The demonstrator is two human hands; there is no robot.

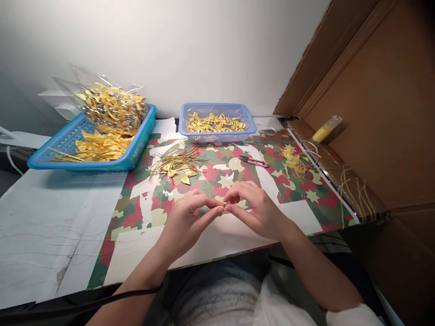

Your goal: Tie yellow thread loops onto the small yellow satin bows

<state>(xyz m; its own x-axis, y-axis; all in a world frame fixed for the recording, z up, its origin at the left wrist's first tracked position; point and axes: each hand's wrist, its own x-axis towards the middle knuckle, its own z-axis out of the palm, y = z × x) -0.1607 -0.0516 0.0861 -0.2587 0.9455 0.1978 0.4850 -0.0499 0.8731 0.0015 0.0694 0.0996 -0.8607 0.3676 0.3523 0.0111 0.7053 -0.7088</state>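
Note:
My left hand (185, 219) and my right hand (256, 209) meet above the near edge of the table. Both are closed in a pinch, thumbs and forefingers almost touching. Between the fingertips shows a small golden-yellow piece (223, 204); most of it is hidden, so its kind cannot be made out. Just beyond my left hand lie two yellow ribbon bows, a nearer bow (188, 176) and a farther bow (169, 171). The farther one rests against a loose pile of gold twist ties (181, 162). Thread snips (254, 161) with a pink handle lie beyond my right hand.
A blue basket (142, 140) at left holds yellow bows, gold ties and a filled clear bag (113, 106). Against the wall stands a smaller blue basket (217, 137) of bows with loops. Yellow thread scraps (294, 163) lie right, near a cardboard wall (370, 104) and a yellow-filled tube (326, 129).

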